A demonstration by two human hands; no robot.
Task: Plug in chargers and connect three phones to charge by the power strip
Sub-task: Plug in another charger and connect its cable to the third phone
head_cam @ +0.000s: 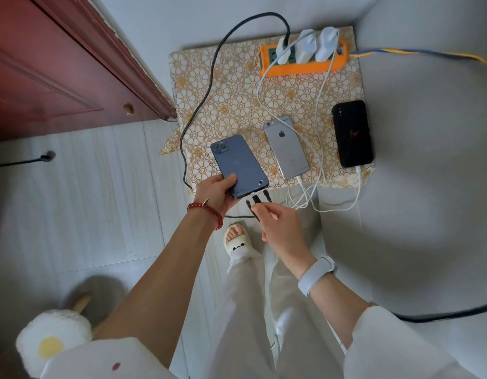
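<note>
Our left hand (219, 191) grips the blue phone (238, 165) by its lower end, lifted at the stool's near edge. Our right hand (275, 224) pinches the black multi-tip cable (256, 203), middle tip touching the phone's port (seated? we cannot tell). Silver phone (286, 147) and black phone (351, 134) lie cabled near the orange power strip (302, 67).

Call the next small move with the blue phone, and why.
Probably push one black plug into the blue phone. The left hand holds that phone with its port facing the right hand, whose multi-head cable is just short of it. The silver phone and black phone already have white cables in.
</note>
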